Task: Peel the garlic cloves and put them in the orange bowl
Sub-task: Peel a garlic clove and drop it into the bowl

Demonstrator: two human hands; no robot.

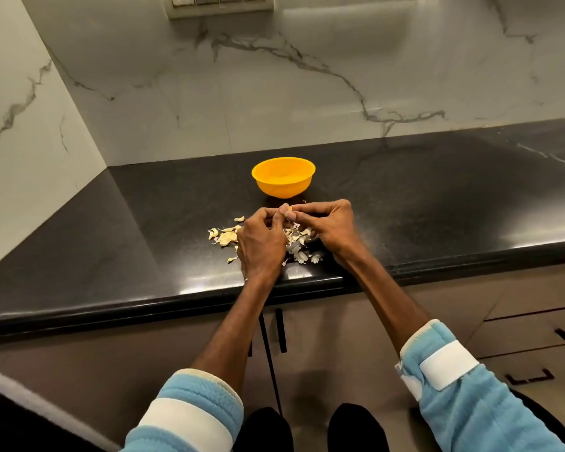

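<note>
Both hands are meeting over the dark worktop (405,197), pinching one garlic clove (285,208) between their fingertips — the left hand (261,243) is curling its thumb and fingers round the clove's near side while the right hand (327,228) is closing on it from the right. Only the pale tip of the clove is showing, so its long axis is hard to read; it seems to be lying roughly left to right. The clove is being held just in front of the orange bowl (283,177), which is standing upright on the worktop, and its inside is looking bare as far as the view reaches. Beneath and beside the hands, loose garlic pieces and skins (225,236) are lying scattered near the front edge. A veined marble wall (307,76) is rising behind — brown cabinet fronts (519,321) are showing below the worktop.
</note>
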